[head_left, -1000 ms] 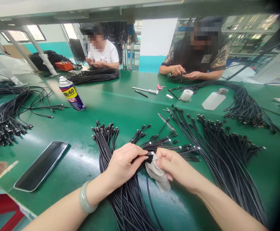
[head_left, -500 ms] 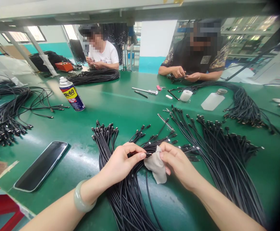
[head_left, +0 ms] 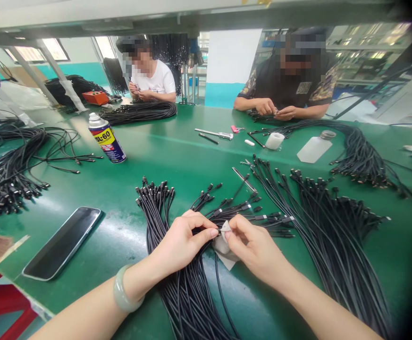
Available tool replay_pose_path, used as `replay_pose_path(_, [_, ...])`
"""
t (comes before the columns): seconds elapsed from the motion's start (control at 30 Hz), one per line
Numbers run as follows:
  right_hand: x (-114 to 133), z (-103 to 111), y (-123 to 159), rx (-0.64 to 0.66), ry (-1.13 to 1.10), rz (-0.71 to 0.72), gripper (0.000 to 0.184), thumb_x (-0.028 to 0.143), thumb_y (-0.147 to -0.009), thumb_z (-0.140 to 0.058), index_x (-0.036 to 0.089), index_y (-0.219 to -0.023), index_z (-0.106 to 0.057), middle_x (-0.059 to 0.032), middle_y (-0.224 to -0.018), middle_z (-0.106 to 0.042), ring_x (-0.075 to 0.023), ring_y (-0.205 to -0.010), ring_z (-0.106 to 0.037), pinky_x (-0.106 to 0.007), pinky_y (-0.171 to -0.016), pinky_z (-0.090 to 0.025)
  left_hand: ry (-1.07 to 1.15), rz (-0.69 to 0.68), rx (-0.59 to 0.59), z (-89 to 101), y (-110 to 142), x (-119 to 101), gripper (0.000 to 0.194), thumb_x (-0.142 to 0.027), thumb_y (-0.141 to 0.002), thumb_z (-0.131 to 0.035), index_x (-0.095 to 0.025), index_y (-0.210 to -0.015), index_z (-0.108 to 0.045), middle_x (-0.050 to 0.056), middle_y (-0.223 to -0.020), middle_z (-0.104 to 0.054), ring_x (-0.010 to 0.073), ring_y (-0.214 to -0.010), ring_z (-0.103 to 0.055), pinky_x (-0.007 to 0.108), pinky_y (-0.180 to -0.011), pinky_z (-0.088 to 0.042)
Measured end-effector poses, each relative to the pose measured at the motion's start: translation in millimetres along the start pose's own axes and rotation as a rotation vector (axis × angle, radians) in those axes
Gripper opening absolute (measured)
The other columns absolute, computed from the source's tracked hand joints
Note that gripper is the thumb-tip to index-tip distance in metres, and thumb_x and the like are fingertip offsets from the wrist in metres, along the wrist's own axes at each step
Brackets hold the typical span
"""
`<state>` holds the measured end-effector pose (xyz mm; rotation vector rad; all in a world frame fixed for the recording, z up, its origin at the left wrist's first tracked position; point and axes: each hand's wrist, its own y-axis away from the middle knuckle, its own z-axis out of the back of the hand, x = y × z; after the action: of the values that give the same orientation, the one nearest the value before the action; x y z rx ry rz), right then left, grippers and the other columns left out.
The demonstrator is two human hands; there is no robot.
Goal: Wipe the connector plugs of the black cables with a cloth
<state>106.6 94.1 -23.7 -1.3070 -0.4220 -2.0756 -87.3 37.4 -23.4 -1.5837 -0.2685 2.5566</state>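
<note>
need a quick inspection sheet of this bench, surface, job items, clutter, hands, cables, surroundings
surface: green workbench, glossy, with light glare.
job's things: white cloth pinched around a black cable connector.
clutter: SL-60 spray can, smartphone, plastic bottle, white roll.
hands: left hand, wearing a pale bangle, pinches the connector; right hand pinches the cloth.
cables: black cable bundles spread across the bench, connector ends fanned out.
surroundings: two co-workers across the bench, orange box beyond.
</note>
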Motion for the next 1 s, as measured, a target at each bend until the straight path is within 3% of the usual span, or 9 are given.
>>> replay_pose_path(0.1, [0,0,-1,-0.014,0.052,0.023,0.019,0.030,-0.096,-0.047,0.023,-0.078,-0.045,0.0042,-0.068,-0.046,-0.0125,-0.057,-0.040,-0.025,-0.052,-0.033,-0.021,-0.034,-0.004,-1.3,1,1,0.010,-0.018,-0.088,-0.069,-0.023,-0.086,-0.077,0.000,-0.084,-0.075,0.0182,-0.084,-0.064,0.032,-0.078,-0.050])
replay_pose_path(0.27, [-2,-1,-2,0.051,-0.040,-0.039,0.015,0.029,-0.094,-0.049,0.023,-0.081,-0.046,0.0040,-0.069,-0.049,-0.0125,-0.058,-0.043,-0.025,-0.053,-0.033,-0.009,-0.045,-0.028,-1.5,1,3,0.009,-0.017,-0.087,-0.070,-0.023,-0.085,-0.077,0.000,-0.083,-0.076,0.0180,-0.083,-0.065,0.032,-0.078,-0.051])
replay_pose_path(0.5, [-7,-3,-1,0.048,-0.114,-0.096,0.020,0.034,-0.096,-0.049,0.023,-0.081,-0.044,0.0059,-0.064,-0.047,-0.0106,-0.050,-0.044,-0.023,-0.047,-0.034,0.000,-0.022,-0.016,-0.4,-1,5,0.009,-0.018,-0.087,-0.071,-0.023,-0.085,-0.078,0.000,-0.083,-0.076,0.0179,-0.084,-0.066,0.031,-0.079,-0.052])
replay_pose_path(0.6, [-8,-3,-1,0.103,-0.133,-0.158,0.017,0.028,-0.092,-0.053,0.023,-0.080,-0.044,0.0075,-0.060,-0.046,-0.0097,-0.046,-0.044,-0.021,-0.044,-0.033,0.087,0.052,-0.033,0.5,-3,8,0.008,-0.023,-0.085,-0.071,-0.021,-0.082,-0.078,0.002,-0.081,-0.076,0.0183,-0.081,-0.068,0.031,-0.077,-0.054])
replay_pose_path(0.73, [-7,-1,-2,0.086,-0.260,-0.276,0.019,0.030,-0.092,-0.054,0.023,-0.078,-0.043,0.0099,-0.055,-0.045,-0.0081,-0.040,-0.044,-0.020,-0.041,-0.034,0.354,0.242,-0.030,2.8,-6,9,0.019,-0.034,-0.082,-0.073,-0.016,-0.079,-0.077,0.004,-0.073,-0.074,0.0168,-0.069,-0.067,0.029,-0.070,-0.054])
replay_pose_path(1.0, [-6,-2,-3,0.091,-0.344,-0.276,0.020,0.031,-0.090,-0.056,0.021,-0.078,-0.044,0.0091,-0.060,-0.048,-0.0057,-0.039,-0.045,-0.018,-0.039,-0.034,0.522,0.410,-0.022,7.4,-9,0,0.023,-0.035,-0.077,-0.077,-0.014,-0.068,-0.075,0.002,-0.069,-0.070,0.0127,-0.069,-0.059,0.026,-0.076,-0.046])
